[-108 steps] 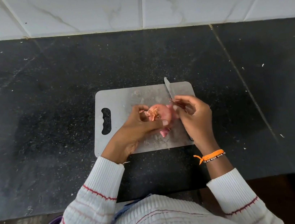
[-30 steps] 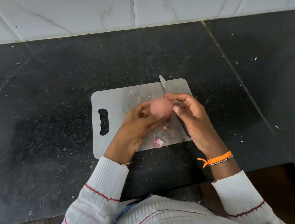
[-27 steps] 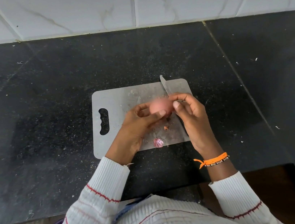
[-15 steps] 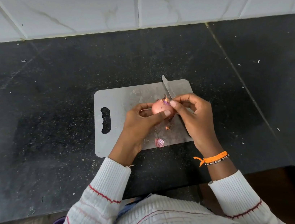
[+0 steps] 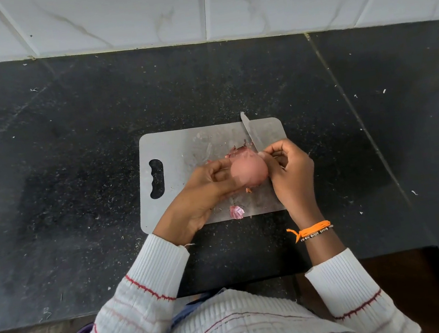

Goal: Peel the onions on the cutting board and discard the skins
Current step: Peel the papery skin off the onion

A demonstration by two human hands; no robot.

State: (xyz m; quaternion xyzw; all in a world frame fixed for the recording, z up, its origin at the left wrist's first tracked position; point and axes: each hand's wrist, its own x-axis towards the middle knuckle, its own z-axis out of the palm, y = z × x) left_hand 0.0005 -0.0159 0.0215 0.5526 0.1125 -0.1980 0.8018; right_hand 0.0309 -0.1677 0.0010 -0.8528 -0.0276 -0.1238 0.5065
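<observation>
Onion (image 5: 249, 171): above the cutting board (image 5: 182, 149), cupped in the left hand (image 5: 205, 191); right hand (image 5: 290, 173), at 3 o'clock, pinches skin at its top; knife (image 5: 250, 133) behind

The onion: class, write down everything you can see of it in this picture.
The onion is small, rounded and pinkish, its surface smooth and mostly bare of dry skin. Torn purple-red skin sticks out at its far end. It is held above the board, the left hand gripping it from the left and the right hand against its right side. The knife lies just behind it.
</observation>
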